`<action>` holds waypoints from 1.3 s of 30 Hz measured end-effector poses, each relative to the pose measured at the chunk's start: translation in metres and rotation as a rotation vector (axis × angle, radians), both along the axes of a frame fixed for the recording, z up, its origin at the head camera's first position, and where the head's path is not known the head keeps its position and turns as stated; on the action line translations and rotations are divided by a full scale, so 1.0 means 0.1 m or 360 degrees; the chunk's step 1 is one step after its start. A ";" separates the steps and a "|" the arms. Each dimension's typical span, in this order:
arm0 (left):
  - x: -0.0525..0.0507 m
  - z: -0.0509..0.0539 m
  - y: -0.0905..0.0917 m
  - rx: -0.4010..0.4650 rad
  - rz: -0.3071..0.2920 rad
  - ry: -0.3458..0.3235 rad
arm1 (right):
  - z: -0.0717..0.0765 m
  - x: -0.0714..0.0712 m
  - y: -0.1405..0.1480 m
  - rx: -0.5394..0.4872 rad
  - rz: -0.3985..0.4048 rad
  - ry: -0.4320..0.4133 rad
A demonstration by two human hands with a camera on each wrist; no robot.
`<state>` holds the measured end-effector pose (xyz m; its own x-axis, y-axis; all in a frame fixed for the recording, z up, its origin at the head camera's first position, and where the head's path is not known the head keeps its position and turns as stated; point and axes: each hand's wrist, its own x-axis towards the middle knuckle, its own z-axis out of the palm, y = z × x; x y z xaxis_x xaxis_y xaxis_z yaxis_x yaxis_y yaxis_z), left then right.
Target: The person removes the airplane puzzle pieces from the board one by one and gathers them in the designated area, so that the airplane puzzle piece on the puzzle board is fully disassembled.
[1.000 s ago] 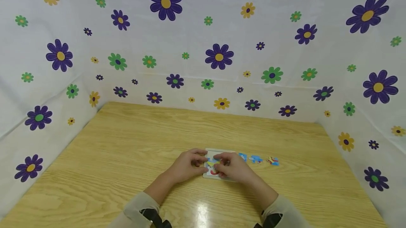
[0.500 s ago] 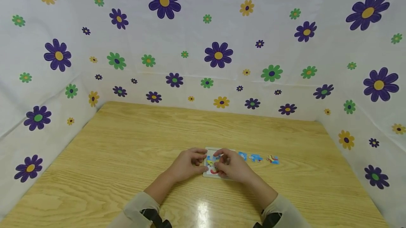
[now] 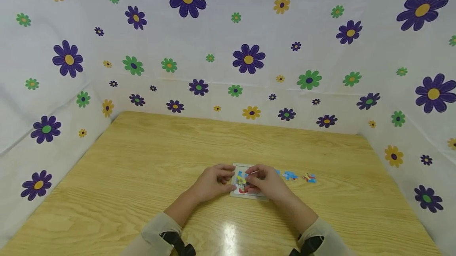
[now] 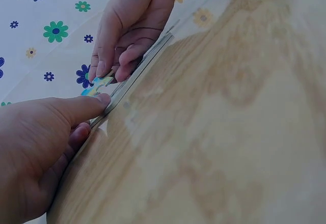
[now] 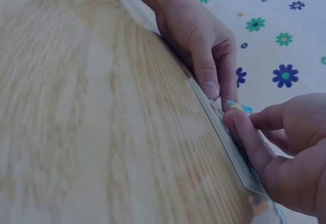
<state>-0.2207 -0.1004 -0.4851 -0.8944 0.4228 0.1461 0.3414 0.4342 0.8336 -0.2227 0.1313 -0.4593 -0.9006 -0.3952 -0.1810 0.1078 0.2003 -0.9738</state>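
Note:
A white-rimmed puzzle tray (image 3: 249,197) lies on the table with printed pieces inside. My left hand (image 3: 208,185) holds its left edge, with the thumb (image 4: 94,107) at the near-left part and the fingers curled behind. My right hand (image 3: 269,183) is over the tray's right part, pinching a blue and yellow piece (image 3: 241,178) between thumb and finger. In the right wrist view this piece (image 5: 240,106) stands tilted above the tray (image 5: 224,137), close to the left fingertips. Right fingers cover part of the tray.
To the right of the tray, a blue puzzle piece (image 3: 290,175) and a red, yellow and blue one (image 3: 309,177) lie on the wooden table (image 3: 160,149). Another blue piece (image 3: 277,172) is partly behind the right hand. Flower-printed cloth (image 3: 213,42) surrounds the back and sides.
The blue and yellow piece has shifted and tilted up in the right hand's pinch. The left hand keeps its place at the tray edge. The head view has moved slightly.

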 end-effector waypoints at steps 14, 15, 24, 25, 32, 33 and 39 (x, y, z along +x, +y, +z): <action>0.00 0.00 0.01 0.0017 0.0000 -0.0020 | 0.01 0.06 0.23 -0.0038 -0.0053 -0.0046; 0.00 0.00 0.01 0.0017 -0.0002 -0.0020 | 0.02 0.07 0.25 -0.0026 -0.0072 -0.0054; 0.01 0.02 0.01 -0.0010 -0.0005 -0.0006 | 0.07 0.10 0.48 0.0012 -0.0194 -0.0062; 0.01 0.02 0.00 -0.0011 -0.0002 -0.0007 | 0.08 0.09 0.50 0.0030 -0.0204 -0.0044; 0.00 0.03 0.00 -0.0016 0.0000 -0.0037 | 0.15 0.09 0.67 0.0226 -0.0331 0.0021; 0.00 0.03 0.00 -0.0017 0.0000 -0.0031 | 0.15 0.09 0.69 0.0240 -0.0342 0.0024; 0.01 0.00 0.00 -0.0023 -0.0004 -0.0001 | 0.13 0.11 0.72 0.0296 -0.0309 0.0024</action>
<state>-0.2201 -0.1000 -0.4848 -0.8935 0.4270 0.1390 0.3417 0.4456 0.8274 -0.2113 0.2035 -0.4466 -0.9594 -0.1757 -0.2204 0.1476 0.3531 -0.9239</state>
